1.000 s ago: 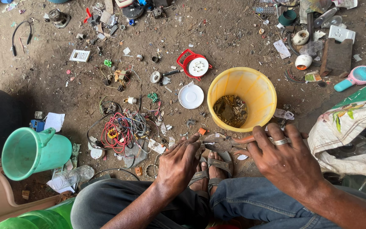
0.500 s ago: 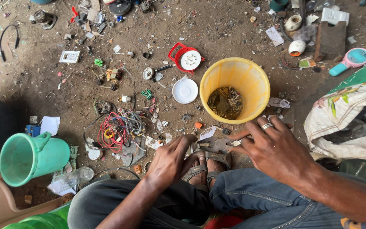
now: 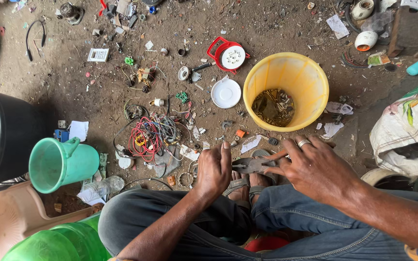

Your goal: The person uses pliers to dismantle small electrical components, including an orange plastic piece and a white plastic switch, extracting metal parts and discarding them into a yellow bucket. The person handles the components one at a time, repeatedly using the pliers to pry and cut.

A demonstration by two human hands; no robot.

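Two hands, left [image 3: 215, 169] and right [image 3: 315, 166], grip one small dark metal part [image 3: 250, 165] between them above the sandalled feet, its long axis running left-right, just near of the yellow bucket [image 3: 315, 79]

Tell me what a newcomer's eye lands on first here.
The yellow bucket of scrap, upper right on the dirt floor. Left of it, a red-and-multicoloured wire tangle. At bottom centre, the left hand and right hand grip a small dark metal piece above sandalled feet.
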